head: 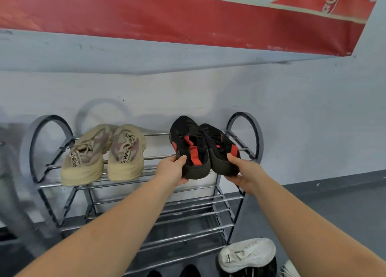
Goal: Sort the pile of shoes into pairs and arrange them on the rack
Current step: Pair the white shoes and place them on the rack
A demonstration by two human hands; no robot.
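Observation:
A metal shoe rack [48, 168] with chrome bars stands against the wall. On the left of its top shelf sits a pair of beige sneakers [104, 155], heels toward me. At the right of that shelf two black shoes with red straps lie side by side. My left hand [173, 170] grips the heel of the left black shoe [188, 143]. My right hand [242, 172] grips the heel of the right black shoe [219, 145]. Both black shoes point toward the wall.
A white sneaker [248, 253] lies on the grey floor by the rack's right foot, with dark shoes [188, 272] and another white one [289, 269] partly cut off at the bottom edge. The lower shelves hold nothing visible. A red banner [167, 15] hangs on the wall above.

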